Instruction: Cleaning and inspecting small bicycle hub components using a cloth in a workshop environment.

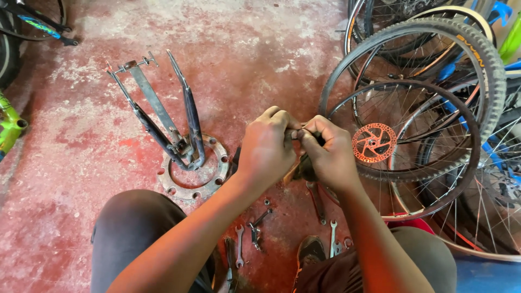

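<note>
Worn red-painted concrete floor [260,49], patchy and scuffed pale in places. Person seated low, knees apart, seen from above.

Both hands meet at centre frame, above the floor. Left hand [267,146] curled into a closed grip, fingertips pinched together against those of the right hand [325,152]. Right hand likewise closed, thumb and forefinger pressing on a small dark part [307,166] held between the two hands; only a little of it shows below the fingers, and its kind cannot be told.

Left of the hands: a flat rusty metal ring [217,182] with bolt holes lying on the floor. A dark bicycle fork [163,116] stands in the ring, legs splayed away toward the upper left.

Below the hands, between the knees: several small spanners [239,247] and loose bits scattered on the floor, near a dark shoe [310,250].

Right side: a stack of spoked bicycle wheels [434,146] leaning together, the nearest one carrying an orange brake disc [374,142] just beside the right hand. A knobbly tyre [477,51] sits behind it.

Far left edge: part of a green bicycle frame [10,126].
</note>
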